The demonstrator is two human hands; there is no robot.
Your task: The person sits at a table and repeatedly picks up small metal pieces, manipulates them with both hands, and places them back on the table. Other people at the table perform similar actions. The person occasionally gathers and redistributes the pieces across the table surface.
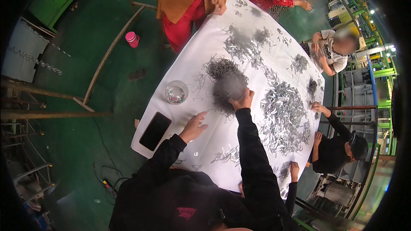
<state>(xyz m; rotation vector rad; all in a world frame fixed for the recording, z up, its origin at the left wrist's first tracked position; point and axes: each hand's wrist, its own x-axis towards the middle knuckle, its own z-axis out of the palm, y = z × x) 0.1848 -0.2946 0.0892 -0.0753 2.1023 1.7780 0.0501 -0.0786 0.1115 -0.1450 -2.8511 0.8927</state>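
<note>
My left hand (195, 127) hovers over the white-covered table (203, 152) with its fingers apart and nothing in them. It is between a black smartphone (156, 131) and a dark pile of bent wire hooks (220, 67). My right hand (243, 99) is at the near right side of that pile, its fingers curled in against the hooks. A blurred patch covers part of the pile, so what the fingertips pinch is hidden. Several single hooks (198, 86) lie spread out left of the pile. Right of my right forearm is a broad heap of flat silvery metal pieces (282, 117).
A clear round container (176, 92) with small bits inside stands near the left table edge. Smaller metal heaps (299, 63) lie farther right. Several people stand around the far and right sides, some with hands on the table. A pink tumbler (132, 39) stands on the green floor.
</note>
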